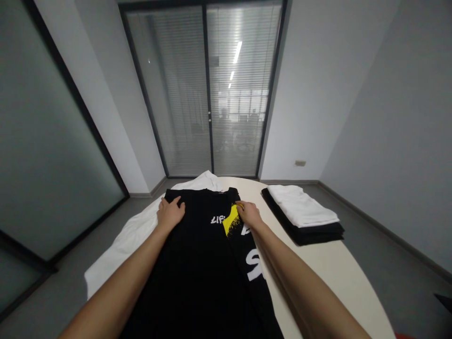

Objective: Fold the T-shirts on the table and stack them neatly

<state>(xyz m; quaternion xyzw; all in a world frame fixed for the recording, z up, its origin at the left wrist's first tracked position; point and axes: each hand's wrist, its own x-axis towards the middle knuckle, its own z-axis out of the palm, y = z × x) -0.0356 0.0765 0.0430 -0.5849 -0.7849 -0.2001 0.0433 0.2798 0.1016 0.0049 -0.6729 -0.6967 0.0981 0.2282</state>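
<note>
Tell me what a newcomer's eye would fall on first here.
The black T-shirt with white lettering and a yellow patch, spread on the pale table in the middle, draws the eye first. The left hand lies flat on its upper left, the right hand at its folded-over edge by the patch. To the right sits a folded stack, white on black.

A pale round table (328, 268) carries a white cloth (123, 240) spread over its left side, a black shirt (197, 263) laid partly over that cloth, and at right a stack of folded black clothes (310, 233) topped by a folded white one (300, 207).
</note>
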